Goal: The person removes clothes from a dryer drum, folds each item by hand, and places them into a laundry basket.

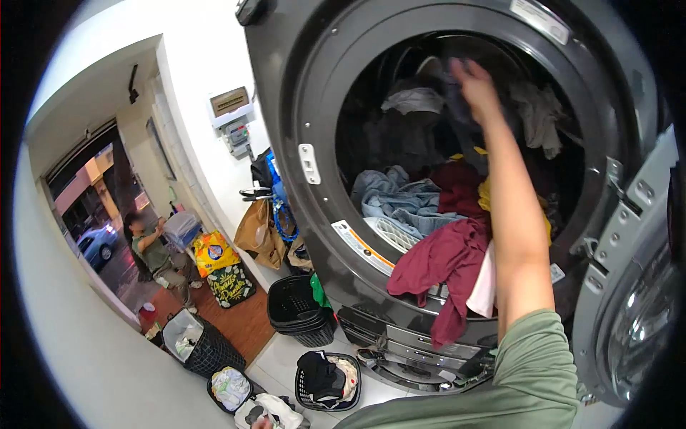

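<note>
My right hand (pixel 475 89) is raised inside the open dryer drum, its fingers blurred and closed on a dark cloth (pixel 456 107) that hangs beside them. Below the forearm, a maroon garment (pixel 446 268) spills over the drum's lower rim, next to light blue clothes (pixel 400 200) and a pale pink cloth (pixel 483 286). Yellow cloth shows behind the arm. Only a small part of my left hand (pixel 264 423) shows at the bottom edge, near white laundry (pixel 282 411); its grip is hidden.
The dryer door (pixel 629 286) stands open at the right. Black baskets (pixel 300 307) are left of the dryer, and a basket of clothes (pixel 329 382) sits on the floor. Farther left are more laundry baskets, bags (pixel 229 282) and another person (pixel 153 247) by a doorway.
</note>
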The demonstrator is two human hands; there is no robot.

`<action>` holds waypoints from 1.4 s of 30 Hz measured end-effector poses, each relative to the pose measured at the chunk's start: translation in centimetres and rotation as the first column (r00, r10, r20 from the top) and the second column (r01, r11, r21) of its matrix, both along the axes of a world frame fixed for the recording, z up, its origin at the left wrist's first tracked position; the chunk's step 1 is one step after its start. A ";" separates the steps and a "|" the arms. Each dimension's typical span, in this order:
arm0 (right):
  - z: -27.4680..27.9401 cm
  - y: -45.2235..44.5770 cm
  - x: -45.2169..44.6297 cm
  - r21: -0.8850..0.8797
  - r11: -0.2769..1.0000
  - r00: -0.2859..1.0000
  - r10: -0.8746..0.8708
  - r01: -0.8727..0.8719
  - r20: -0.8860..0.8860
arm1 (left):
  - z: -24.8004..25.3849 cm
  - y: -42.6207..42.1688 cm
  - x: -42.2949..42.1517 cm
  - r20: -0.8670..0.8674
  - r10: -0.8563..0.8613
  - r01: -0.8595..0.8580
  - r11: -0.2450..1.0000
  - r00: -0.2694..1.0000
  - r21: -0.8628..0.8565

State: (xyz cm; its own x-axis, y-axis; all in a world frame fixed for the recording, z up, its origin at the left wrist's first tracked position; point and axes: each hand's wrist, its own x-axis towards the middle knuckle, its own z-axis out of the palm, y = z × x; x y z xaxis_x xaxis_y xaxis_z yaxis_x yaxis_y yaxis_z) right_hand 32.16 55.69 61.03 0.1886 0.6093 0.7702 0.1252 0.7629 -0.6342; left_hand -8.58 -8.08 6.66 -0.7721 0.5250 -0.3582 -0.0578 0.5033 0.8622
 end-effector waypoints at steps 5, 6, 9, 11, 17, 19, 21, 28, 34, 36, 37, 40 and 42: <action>-6.3 -22.1 -7.3 0.094 0.750 0.576 0.414 -0.655 0.705 | 15.5 18.9 6.1 0.220 -0.423 0.162 0.699 0.879 0.696; -9.9 -27.0 -8.6 0.165 0.537 0.457 0.474 -0.828 0.753 | 18.0 21.8 8.0 0.266 -0.596 0.197 0.597 0.757 0.777; -18.2 -37.1 -8.8 -0.368 0.279 -0.101 0.660 -0.887 0.744 | 19.0 30.2 10.5 0.373 -0.888 -0.150 0.344 0.268 0.927; -21.8 -36.7 -8.7 -0.019 0.444 0.193 0.428 -0.896 0.883 | 19.6 30.8 11.3 0.326 -0.899 -0.048 0.327 0.292 0.944; -21.6 -31.2 -2.2 0.100 0.912 0.695 0.228 -0.397 0.682 | 26.4 28.3 14.6 0.148 -0.973 0.111 0.169 0.177 0.979; -22.7 -30.8 -3.1 -0.207 0.866 0.538 0.453 -0.455 0.711 | 22.5 28.8 15.1 0.060 -0.908 0.362 0.225 0.415 0.905; -25.8 -31.5 -5.3 -0.408 0.710 0.486 0.697 -0.574 0.528 | 19.5 28.4 15.1 -0.097 -0.835 0.499 0.227 0.542 0.837; -8.8 -12.1 3.8 0.096 0.945 0.861 -0.323 0.311 0.392 | 26.5 26.5 13.5 -0.584 -0.481 0.737 0.230 0.654 0.636; -1.3 -0.6 -0.4 0.057 0.892 0.624 -0.358 0.448 0.694 | 29.9 37.3 17.5 -0.996 0.060 0.948 0.310 0.060 0.075; -1.0 3.6 -4.6 -0.128 0.964 0.730 -0.085 0.232 0.679 | 31.0 42.4 18.7 -0.980 0.186 0.938 0.346 -0.064 0.004; -1.4 6.4 -6.2 -0.047 0.955 0.686 -0.176 0.293 0.706 | 30.8 44.6 19.1 -0.973 0.213 0.928 0.374 -0.091 -0.004; -3.7 15.3 -9.6 0.206 0.909 0.661 -0.406 0.362 0.631 | 28.8 48.6 19.4 -0.961 0.224 0.874 0.485 -0.160 -0.033; -5.7 18.0 -10.7 0.179 0.911 0.729 -0.406 0.371 0.552 | 27.6 49.7 19.0 -0.946 0.289 0.876 0.482 -0.145 0.013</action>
State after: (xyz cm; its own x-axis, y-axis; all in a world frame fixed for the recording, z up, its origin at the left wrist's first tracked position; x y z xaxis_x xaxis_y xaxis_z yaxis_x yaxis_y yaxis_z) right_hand 21.43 73.71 55.36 -0.0795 0.5356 0.8407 0.7394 0.5973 -0.3106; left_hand 10.41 41.61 34.28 0.4074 0.3261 0.8530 0.8457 -0.4874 -0.2176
